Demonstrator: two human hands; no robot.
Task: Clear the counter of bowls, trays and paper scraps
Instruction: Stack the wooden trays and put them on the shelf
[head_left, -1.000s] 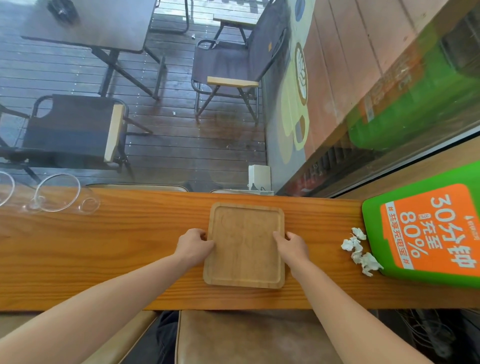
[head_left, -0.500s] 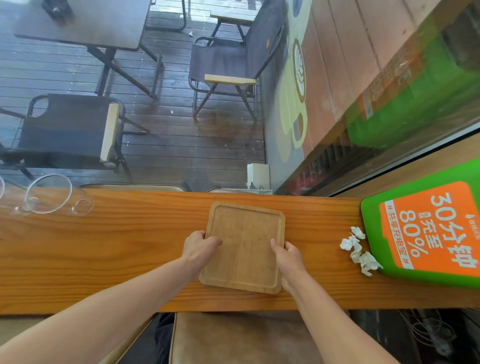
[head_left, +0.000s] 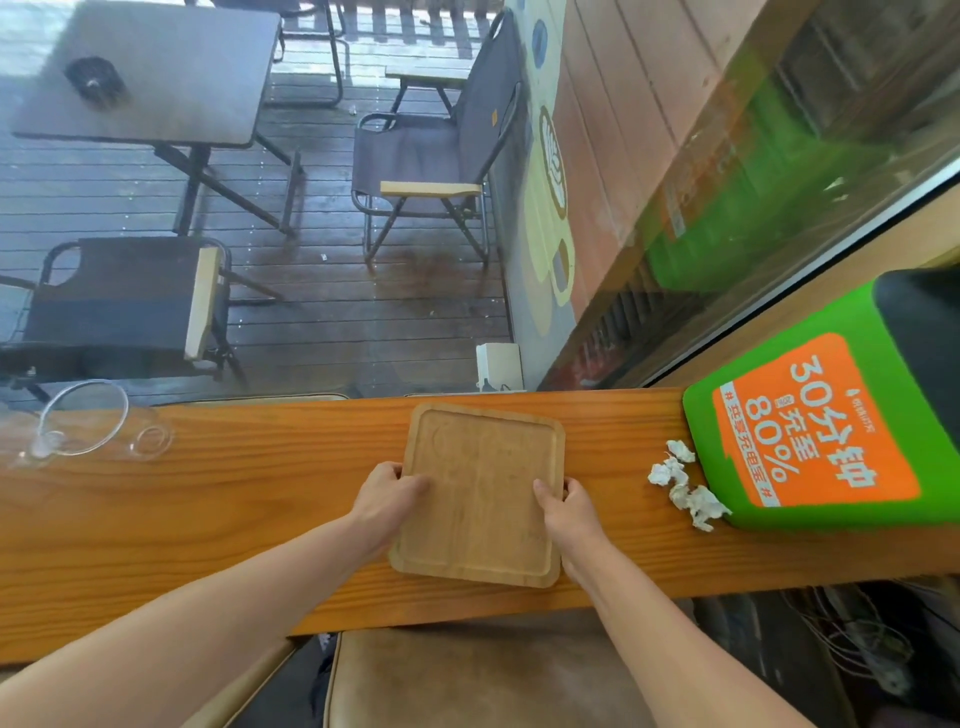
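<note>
A square wooden tray (head_left: 480, 493) lies flat at the middle of the long wooden counter (head_left: 260, 499), with nothing on it. My left hand (head_left: 387, 501) grips its left edge, thumb on top. My right hand (head_left: 566, 512) grips its right edge the same way. Crumpled white paper scraps (head_left: 683, 483) lie on the counter to the right of the tray, beside a green box. A clear glass bowl (head_left: 85, 428) stands at the far left of the counter against the window.
A green box with an orange label (head_left: 815, 431) stands at the counter's right end. A window pane runs along the counter's far edge, with deck chairs and a table outside. A brown padded stool (head_left: 467, 675) sits below the near edge.
Both hands closed on the tray's side edges, thumbs moving onto its top. The tray turned slightly and its near end came closer to the counter's near edge.
</note>
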